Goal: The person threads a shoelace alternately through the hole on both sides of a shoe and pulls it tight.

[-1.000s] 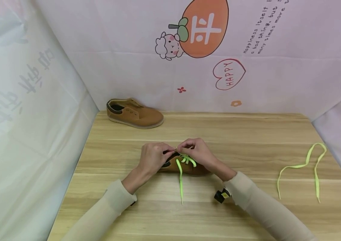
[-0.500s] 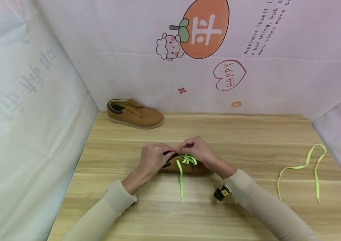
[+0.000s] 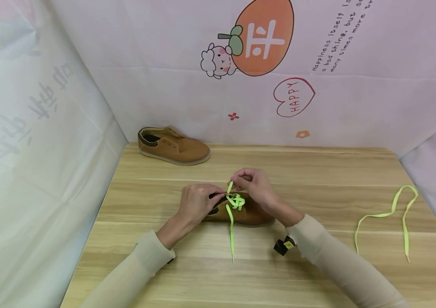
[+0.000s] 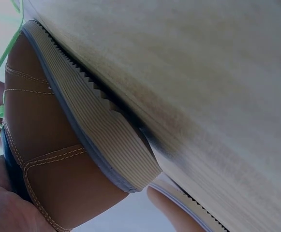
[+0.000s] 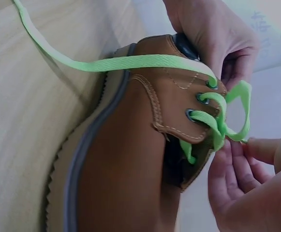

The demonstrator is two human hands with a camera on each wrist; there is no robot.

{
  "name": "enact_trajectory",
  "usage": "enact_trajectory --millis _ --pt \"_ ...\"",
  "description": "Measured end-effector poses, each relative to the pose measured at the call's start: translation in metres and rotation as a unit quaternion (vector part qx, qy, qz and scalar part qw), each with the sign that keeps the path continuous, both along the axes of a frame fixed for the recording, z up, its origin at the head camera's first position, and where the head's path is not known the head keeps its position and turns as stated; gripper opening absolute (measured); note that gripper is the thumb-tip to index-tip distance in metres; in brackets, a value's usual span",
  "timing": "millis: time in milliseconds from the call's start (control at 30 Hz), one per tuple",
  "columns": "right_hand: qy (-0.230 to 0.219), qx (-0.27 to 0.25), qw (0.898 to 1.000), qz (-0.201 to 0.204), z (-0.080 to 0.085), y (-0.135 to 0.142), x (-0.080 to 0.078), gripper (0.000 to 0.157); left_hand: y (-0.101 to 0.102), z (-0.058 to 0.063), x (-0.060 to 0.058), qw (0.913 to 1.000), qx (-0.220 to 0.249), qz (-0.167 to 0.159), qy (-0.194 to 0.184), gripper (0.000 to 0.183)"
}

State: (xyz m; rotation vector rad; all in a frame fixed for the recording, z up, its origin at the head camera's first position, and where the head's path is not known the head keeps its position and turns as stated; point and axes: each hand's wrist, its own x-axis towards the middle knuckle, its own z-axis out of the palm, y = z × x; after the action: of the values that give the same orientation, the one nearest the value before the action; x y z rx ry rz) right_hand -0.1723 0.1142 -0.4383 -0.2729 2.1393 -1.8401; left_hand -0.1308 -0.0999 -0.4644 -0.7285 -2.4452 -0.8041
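Observation:
A brown shoe stands on the table, toe to the right. Bright green shoelace runs through its eyelets, and one long end trails over the near side onto the wood. With thumb and fingers my left hand pinches the edge of the shoe's opening by the top eyelets; the exact fingertip contact is partly hidden. Above the far flap, my right hand pinches the other end of the lace, which rises from the eyelets. The right wrist view shows that lace making a loop beside the right fingertips.
Another brown shoe, without a lace, stands at the back left against the white printed cloth. A second green shoelace lies loosely bent on the right of the wooden table.
My right hand has moved slightly up and away from the left fingers, drawing lace upward. The green lace over the eyelets has shifted into a tighter bunch. My left hand stays in place.

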Motion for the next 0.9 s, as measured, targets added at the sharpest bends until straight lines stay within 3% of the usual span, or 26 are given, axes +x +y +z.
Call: enact_trajectory --millis 233,600,900 --pt "-0.017 -0.051 0.998 -0.040 0.015 0.007 -0.004 0.020 0.000 0.000 0.000 1.0000 0.002 0.004 -0.006 0.008" --pt "-0.004 -0.050 0.997 -0.066 0.032 0.025 -0.016 0.022 0.001 0.000 0.000 0.9999 0.005 0.006 -0.012 0.006" --pt "0.006 -0.095 0.992 -0.079 0.046 0.046 -0.028 0.020 0.002 0.001 0.000 0.9999 0.002 0.011 -0.011 0.007"
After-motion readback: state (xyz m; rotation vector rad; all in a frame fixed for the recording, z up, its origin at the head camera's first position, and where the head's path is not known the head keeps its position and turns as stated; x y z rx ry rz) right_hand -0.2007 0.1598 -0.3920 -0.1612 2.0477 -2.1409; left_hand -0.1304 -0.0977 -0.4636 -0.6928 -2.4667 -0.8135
